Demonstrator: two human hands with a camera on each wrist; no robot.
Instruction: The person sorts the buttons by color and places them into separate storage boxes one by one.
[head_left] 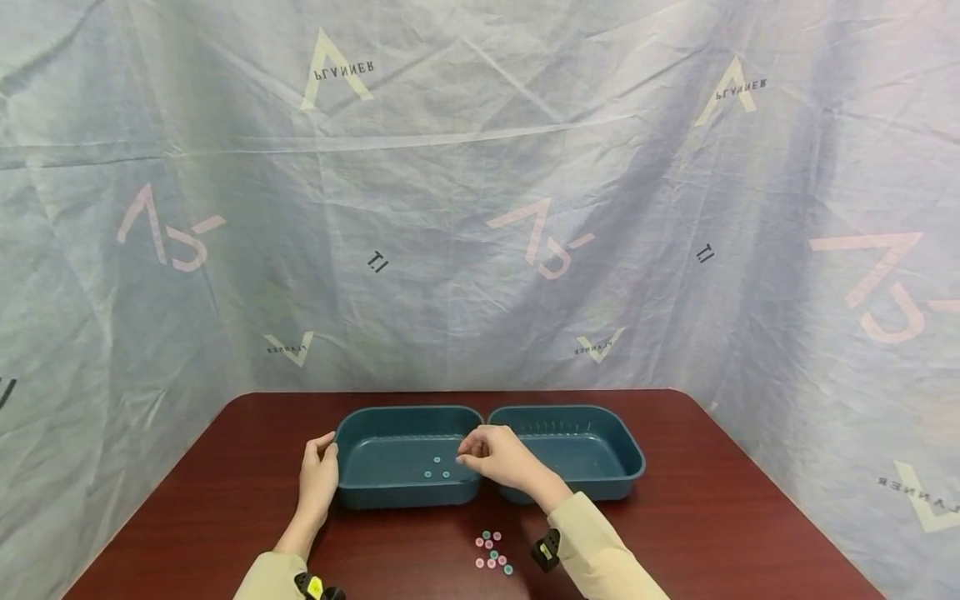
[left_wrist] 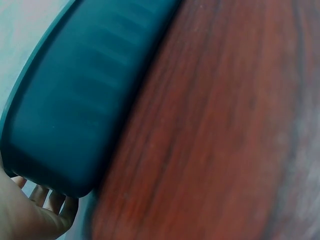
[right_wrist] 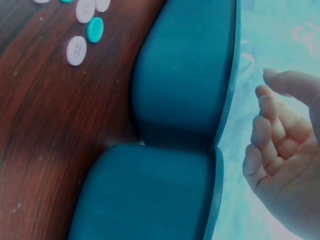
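My left hand (head_left: 318,479) holds the left end of a dark teal plastic tray (head_left: 405,497). In the left wrist view, curled fingers (left_wrist: 70,207) meet its end wall. Three small blue-green buttons (head_left: 437,460) lie on this tray's floor. Above its right end is my right hand (head_left: 498,454), thumb and fingers loosely bent. The right wrist view shows thumb and fingertips close together, with nothing visible between them. On the table in front are several loose buttons, among them a pink button (right_wrist: 76,50) and a turquoise button (right_wrist: 95,30).
A second teal tray (head_left: 600,489) stands against the right end of the first, partly covered by my right forearm. Both trays sit on a dark red wood-grain table (head_left: 720,517). A pale printed cloth (head_left: 465,208) hangs behind and at the sides.
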